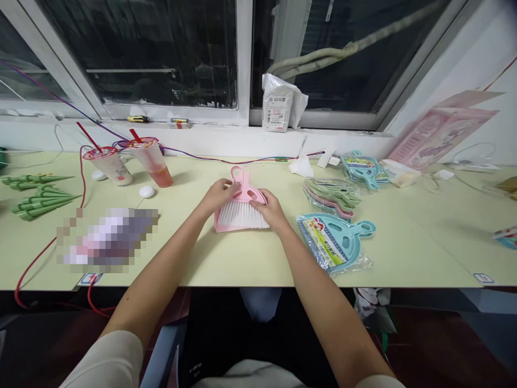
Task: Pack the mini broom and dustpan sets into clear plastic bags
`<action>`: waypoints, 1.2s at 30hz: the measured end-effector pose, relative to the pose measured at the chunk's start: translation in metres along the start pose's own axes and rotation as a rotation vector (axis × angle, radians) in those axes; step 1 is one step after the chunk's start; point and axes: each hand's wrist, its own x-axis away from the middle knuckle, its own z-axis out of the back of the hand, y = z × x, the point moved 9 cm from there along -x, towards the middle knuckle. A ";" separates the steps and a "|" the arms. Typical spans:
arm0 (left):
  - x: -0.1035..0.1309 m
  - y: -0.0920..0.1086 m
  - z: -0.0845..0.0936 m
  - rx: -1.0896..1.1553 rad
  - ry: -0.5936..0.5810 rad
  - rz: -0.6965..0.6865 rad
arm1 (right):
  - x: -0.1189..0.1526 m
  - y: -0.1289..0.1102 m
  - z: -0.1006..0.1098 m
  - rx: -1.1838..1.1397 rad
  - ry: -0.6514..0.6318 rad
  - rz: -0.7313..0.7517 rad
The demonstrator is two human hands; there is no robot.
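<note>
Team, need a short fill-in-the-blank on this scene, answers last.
The left hand and right hand hold a brush whose handle is ____. Its bristles are ____. Each drink cup has a ____ straw. The open carton is on the person's ____ side.

Missing words: pink; white; red; right.

Two lidded cups (151, 164) with red straws (135, 136) near white windowsill (210, 134)

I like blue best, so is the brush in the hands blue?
No, the brush held by both hands is pink with white bristles.
</note>
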 end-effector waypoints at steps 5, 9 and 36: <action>0.012 -0.005 -0.023 0.270 -0.283 -0.086 | 0.003 0.006 0.002 0.014 -0.070 -0.137; 0.015 -0.001 -0.035 0.284 -0.310 -0.171 | 0.006 0.015 0.011 0.049 -0.079 -0.262; 0.032 0.018 -0.050 0.203 -0.329 -0.189 | 0.006 0.002 0.009 0.242 -0.151 -0.164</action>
